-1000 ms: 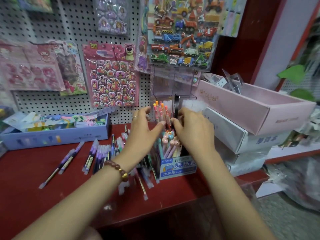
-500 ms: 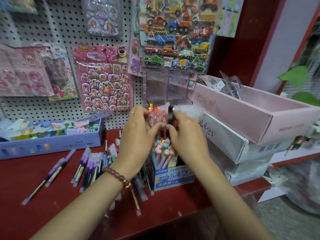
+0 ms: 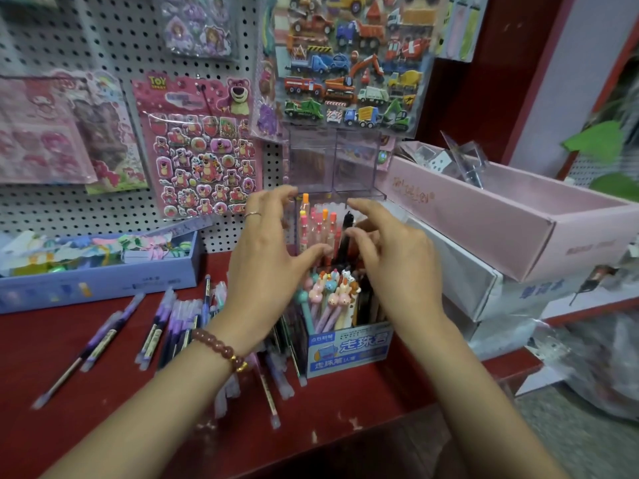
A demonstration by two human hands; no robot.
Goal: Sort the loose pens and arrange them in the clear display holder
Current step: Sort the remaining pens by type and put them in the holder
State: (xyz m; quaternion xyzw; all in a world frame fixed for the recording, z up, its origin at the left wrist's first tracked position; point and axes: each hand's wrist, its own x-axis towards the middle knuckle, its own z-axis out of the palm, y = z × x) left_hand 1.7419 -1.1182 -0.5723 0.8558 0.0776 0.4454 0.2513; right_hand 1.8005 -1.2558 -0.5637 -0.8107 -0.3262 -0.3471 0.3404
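Fingers (image 3: 275, 198) of the left hand (image 3: 269, 264) are spread wide and gently curved, gripping nothing. The index tip reaches the upper edge of the clear display holder (image 3: 311, 160), and the thumb lies in front of the orange- and pink-capped pens (image 3: 316, 226) standing upright in the holder's lower front compartment. Fingers (image 3: 368, 209) of the right hand (image 3: 397, 267) are likewise splayed and loose on the opposite side of those pens. Whether a fingertip touches the black pen (image 3: 345, 236) standing between the two hands cannot be told. A ring (image 3: 253, 214) sits on one left finger and a bead bracelet (image 3: 218, 345) circles the left wrist. Both taller rear compartments of the holder are see-through and stand against the pegboard (image 3: 69, 46). Just in front of the holder stands a blue carton (image 3: 349, 347) packed with animal-topped pens (image 3: 332, 288). Loose purple pens (image 3: 166, 319) lie scattered on the red shelf (image 3: 103, 392) to the left of the carton, some of them beneath the left wrist. Farther left, a blue tray (image 3: 103, 278) of small packets rests at the foot of the pegboard. Hanging above are a pink bear sticker sheet (image 3: 204, 150) and a vehicle sticker sheet (image 3: 349, 63). To the right, a pink box (image 3: 501, 216) lies tilted on stacked white boxes (image 3: 466, 281).
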